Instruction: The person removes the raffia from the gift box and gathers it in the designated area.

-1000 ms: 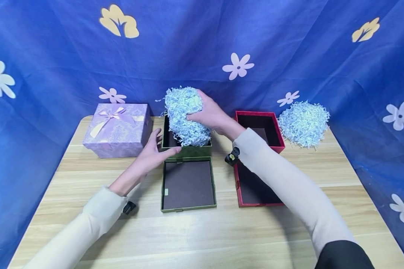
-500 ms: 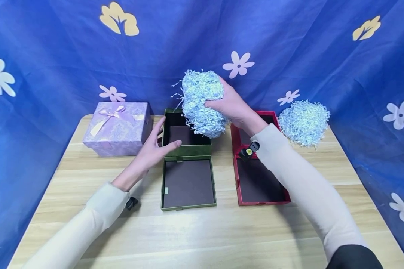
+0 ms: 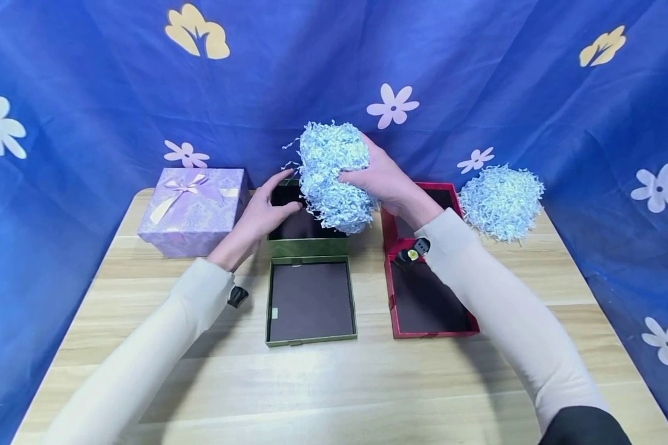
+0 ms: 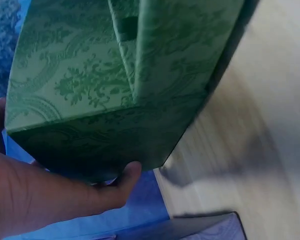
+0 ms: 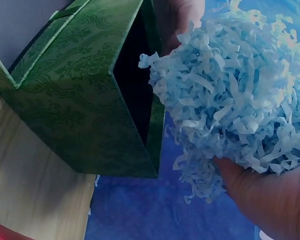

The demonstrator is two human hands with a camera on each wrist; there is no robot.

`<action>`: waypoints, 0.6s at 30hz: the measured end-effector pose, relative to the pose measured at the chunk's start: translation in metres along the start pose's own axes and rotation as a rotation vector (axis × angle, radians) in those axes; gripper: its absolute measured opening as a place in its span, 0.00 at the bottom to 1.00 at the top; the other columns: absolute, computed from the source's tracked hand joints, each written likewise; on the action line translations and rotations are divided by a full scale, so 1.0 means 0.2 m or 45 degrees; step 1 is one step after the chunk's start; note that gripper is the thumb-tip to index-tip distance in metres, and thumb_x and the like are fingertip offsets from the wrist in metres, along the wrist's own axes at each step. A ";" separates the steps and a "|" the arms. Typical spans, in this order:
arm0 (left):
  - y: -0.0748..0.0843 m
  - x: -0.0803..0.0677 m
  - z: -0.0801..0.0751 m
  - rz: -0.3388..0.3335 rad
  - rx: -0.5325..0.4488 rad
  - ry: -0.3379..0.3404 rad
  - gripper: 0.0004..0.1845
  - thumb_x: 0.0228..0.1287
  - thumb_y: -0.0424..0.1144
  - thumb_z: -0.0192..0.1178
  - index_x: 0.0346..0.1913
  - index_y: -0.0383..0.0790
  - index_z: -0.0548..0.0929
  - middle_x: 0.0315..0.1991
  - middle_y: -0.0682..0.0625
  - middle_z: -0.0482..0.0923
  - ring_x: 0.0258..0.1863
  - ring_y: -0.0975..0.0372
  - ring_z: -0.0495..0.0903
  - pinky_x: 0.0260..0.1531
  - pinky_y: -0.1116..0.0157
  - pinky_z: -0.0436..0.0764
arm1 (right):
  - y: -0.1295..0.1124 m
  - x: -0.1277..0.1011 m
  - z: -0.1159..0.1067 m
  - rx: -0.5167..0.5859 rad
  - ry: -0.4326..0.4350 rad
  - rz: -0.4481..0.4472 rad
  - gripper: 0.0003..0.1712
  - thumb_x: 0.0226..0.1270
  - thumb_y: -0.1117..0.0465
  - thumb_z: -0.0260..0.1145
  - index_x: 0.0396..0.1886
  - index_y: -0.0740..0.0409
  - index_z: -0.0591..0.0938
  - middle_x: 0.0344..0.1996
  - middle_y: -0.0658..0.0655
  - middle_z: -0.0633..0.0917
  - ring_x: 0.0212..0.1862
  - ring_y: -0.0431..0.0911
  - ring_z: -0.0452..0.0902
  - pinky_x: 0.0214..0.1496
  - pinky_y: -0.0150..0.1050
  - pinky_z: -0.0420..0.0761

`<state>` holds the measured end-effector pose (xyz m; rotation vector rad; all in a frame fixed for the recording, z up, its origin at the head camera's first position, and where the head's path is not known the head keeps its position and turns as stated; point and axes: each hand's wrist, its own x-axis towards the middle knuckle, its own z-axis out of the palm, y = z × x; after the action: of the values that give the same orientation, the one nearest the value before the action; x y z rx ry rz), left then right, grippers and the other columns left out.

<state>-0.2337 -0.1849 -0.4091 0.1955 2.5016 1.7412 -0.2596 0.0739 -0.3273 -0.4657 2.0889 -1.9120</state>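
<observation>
since the earlier frames the left hand point(image 3: 264, 213) has gone from the near left corner of the green box point(image 3: 307, 245) up to its far left rim, and the box now tips toward the camera, its front wall showing more and its floor less. the right hand point(image 3: 381, 179) has hardly shifted; it carries the shred clump point(image 3: 331, 176) a little lower than half a second ago.

left hand: fingers curled over the far left rim of the green box, gripping it. the left wrist view shows the thumb point(image 4: 124, 180) hooked under the patterned green wall point(image 4: 105, 85), with the box tilted off the table point(image 4: 255, 160).

right hand: clenched round the pale blue shred clump, thumb and fingers sunk in its right side. the clump hangs above the right half of the box mouth, its lower strands at or just over the right rim. in the right wrist view the shred point(image 5: 240, 100) sits just beside the dark opening of the box point(image 5: 85, 100); i cannot tell whether any strand touches the wall.

green lid point(image 3: 310, 301) lies inside up just before the box. red box point(image 3: 445, 204) and red lid point(image 3: 431, 306) lie to the right, partly under the right sleeve. a second shred heap point(image 3: 501, 201) rests at the far right of the table. purple gift box point(image 3: 192, 210) with a bow stands at far left. blue flowered cloth point(image 3: 89, 93) hangs behind.
</observation>
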 end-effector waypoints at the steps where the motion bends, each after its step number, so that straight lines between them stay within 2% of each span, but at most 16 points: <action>1: 0.00 0.01 0.00 -0.014 -0.008 0.005 0.41 0.74 0.35 0.67 0.86 0.49 0.66 0.87 0.45 0.54 0.85 0.51 0.49 0.82 0.46 0.50 | 0.00 0.00 0.00 0.007 -0.001 0.002 0.51 0.70 0.77 0.69 0.88 0.51 0.60 0.72 0.59 0.75 0.67 0.51 0.74 0.63 0.45 0.81; 7: -0.03 0.02 0.01 -0.132 -0.029 0.007 0.33 0.76 0.35 0.66 0.81 0.43 0.73 0.85 0.42 0.57 0.84 0.48 0.52 0.81 0.46 0.53 | 0.00 -0.02 -0.02 0.039 0.018 0.050 0.50 0.71 0.74 0.71 0.87 0.49 0.60 0.71 0.59 0.74 0.66 0.54 0.75 0.63 0.49 0.83; 10: -0.04 0.00 0.01 -0.159 -0.032 0.015 0.31 0.77 0.35 0.65 0.80 0.40 0.74 0.85 0.40 0.56 0.84 0.46 0.51 0.81 0.45 0.53 | 0.00 -0.03 -0.03 0.058 0.033 0.069 0.50 0.72 0.74 0.71 0.87 0.49 0.60 0.72 0.58 0.74 0.66 0.55 0.75 0.64 0.49 0.84; 14: -0.05 -0.02 0.01 -0.131 0.020 0.047 0.33 0.76 0.35 0.65 0.81 0.42 0.73 0.85 0.37 0.55 0.84 0.45 0.51 0.81 0.44 0.53 | 0.00 -0.04 -0.05 0.115 0.038 0.080 0.49 0.73 0.74 0.69 0.87 0.49 0.60 0.72 0.59 0.74 0.66 0.56 0.76 0.63 0.49 0.85; 18: -0.05 -0.02 0.02 -0.063 0.137 0.069 0.37 0.74 0.34 0.66 0.84 0.45 0.70 0.82 0.32 0.57 0.81 0.43 0.56 0.79 0.41 0.57 | 0.01 -0.06 -0.07 0.148 0.012 0.083 0.48 0.74 0.75 0.68 0.86 0.48 0.60 0.71 0.60 0.74 0.65 0.56 0.76 0.62 0.48 0.85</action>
<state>-0.2308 -0.1860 -0.4205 0.0936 2.6167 1.6169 -0.2547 0.0915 -0.3282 -0.3586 1.9603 -1.9881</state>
